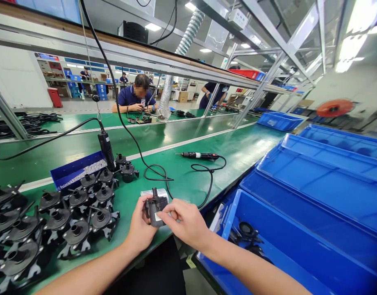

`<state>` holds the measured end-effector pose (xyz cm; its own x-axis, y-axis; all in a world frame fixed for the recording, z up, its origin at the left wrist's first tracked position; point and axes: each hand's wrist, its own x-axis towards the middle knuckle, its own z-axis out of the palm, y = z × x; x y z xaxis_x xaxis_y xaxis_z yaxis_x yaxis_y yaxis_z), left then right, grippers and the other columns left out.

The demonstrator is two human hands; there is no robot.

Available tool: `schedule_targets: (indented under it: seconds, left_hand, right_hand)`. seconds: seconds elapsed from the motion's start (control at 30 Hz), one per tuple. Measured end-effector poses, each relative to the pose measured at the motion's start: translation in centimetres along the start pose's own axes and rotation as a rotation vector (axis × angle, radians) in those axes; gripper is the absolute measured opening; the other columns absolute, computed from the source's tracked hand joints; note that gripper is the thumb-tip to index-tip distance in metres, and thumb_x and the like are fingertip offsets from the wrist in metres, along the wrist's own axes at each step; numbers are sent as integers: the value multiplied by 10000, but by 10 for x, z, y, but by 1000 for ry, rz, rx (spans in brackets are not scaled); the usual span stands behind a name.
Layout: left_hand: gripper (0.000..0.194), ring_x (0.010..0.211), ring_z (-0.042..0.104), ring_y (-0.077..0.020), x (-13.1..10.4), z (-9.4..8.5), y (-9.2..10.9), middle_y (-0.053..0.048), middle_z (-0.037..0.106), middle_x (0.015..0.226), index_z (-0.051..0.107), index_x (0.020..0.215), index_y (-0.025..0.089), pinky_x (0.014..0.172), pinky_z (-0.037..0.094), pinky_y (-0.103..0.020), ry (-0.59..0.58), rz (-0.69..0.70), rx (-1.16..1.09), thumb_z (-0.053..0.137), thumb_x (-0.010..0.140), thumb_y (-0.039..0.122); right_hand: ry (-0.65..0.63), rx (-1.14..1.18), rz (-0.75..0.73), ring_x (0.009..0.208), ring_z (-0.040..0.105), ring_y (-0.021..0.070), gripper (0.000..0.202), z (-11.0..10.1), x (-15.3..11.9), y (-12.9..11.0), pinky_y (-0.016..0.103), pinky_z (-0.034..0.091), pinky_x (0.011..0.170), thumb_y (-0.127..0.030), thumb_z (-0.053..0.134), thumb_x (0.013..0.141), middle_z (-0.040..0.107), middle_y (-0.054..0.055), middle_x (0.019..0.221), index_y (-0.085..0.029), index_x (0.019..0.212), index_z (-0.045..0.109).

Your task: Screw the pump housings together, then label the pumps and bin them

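Note:
My left hand (141, 225) is wrapped round a black cylindrical part (151, 208) with a short spout on top, held at the green table's front edge. A small white label (158, 216) shows on the part's side. The fingertips of my right hand (184, 219) are pinched at that label, against the part. Behind the part lies a roll or sheet of pale labels (162, 193), partly hidden. Many black round assemblies (76, 234) with brackets stand on the table to the left of my hands.
A blue tray of small metal pieces (90, 169) and a hanging black screwdriver (106, 148) are at left. Another screwdriver (200, 155) lies ahead with its looping cable. Blue crates (287, 229) fill the right. A person (135, 96) sits across the bench (176, 141).

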<state>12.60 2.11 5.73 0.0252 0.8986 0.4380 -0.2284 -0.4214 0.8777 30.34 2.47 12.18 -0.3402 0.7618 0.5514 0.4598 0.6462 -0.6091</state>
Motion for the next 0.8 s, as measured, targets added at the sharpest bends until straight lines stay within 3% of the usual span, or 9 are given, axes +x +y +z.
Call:
schedule_targets:
  seconds: [0.07,0.1,0.2,0.3,0.4,0.5,0.6,0.67,0.8]
  left_hand:
    - [788,1106,651,-102,0,0,1,-47,568,1324,460,1349,264,921,594,-183,4,11,-18,913,715,146]
    - [780,1125,653,-113,0,0,1,-51,564,1341,456,1352,267,932,599,-199,5,21,-24,909,726,159]
    - [722,1117,670,-125,-2,-2,0,-51,580,1340,444,1367,289,930,605,-226,-12,57,22,865,789,188]
    - [637,1083,674,-123,-5,-3,0,-34,613,1291,467,1383,326,919,597,-235,-59,185,268,757,851,130]
    - [685,1301,587,-164,-11,-3,4,-55,568,1407,459,1458,331,1119,535,-320,-167,424,562,664,859,68]
    - [753,1467,425,-200,-14,-4,9,-88,461,1536,398,1556,313,1266,408,-435,-176,498,788,586,877,49]
    - [670,1549,299,-245,-5,-12,5,-91,344,1642,396,1573,315,1292,326,-550,46,411,925,563,948,140]
    - [589,1590,251,-285,6,-20,-1,-99,314,1687,412,1592,293,1289,287,-604,152,244,951,553,1020,305]
    - [442,1604,280,-328,24,-30,-13,-112,494,1596,668,1382,241,1289,206,-625,160,-39,931,450,1074,471]
  right_hand:
    - [87,-115,-126,591,394,1,362,-3,0,5,177,288,631,-485,624,973,539,-14,649,-134,952,711]
    - [77,-116,-109,560,386,-3,372,-5,0,7,176,285,612,-488,605,983,548,-28,658,-139,1077,694]
    - [-69,-52,49,517,412,5,553,-5,1,8,169,307,585,-531,605,950,590,-49,716,-150,1347,550]
    - [-196,-107,140,638,558,62,812,-1,1,-3,181,342,644,-562,700,821,683,-16,883,-199,1497,435]
    - [-300,-293,200,886,686,165,644,-11,0,-19,217,363,741,-529,673,805,710,25,1034,-227,1357,534]
    - [-404,-634,325,997,719,274,447,-46,-2,-22,276,385,776,-547,595,874,706,50,1018,-225,1184,595]
    - [-456,-1027,569,1081,713,399,482,-92,-13,-4,416,484,851,-487,536,935,704,145,1074,-176,1298,595]
    - [-521,-1149,705,1121,700,426,407,-116,-28,17,496,521,908,-356,531,922,699,187,1109,-112,1230,635]
    - [-695,-1110,832,1156,692,443,453,-132,-65,57,527,549,962,-250,662,757,709,188,1141,-104,1183,715]
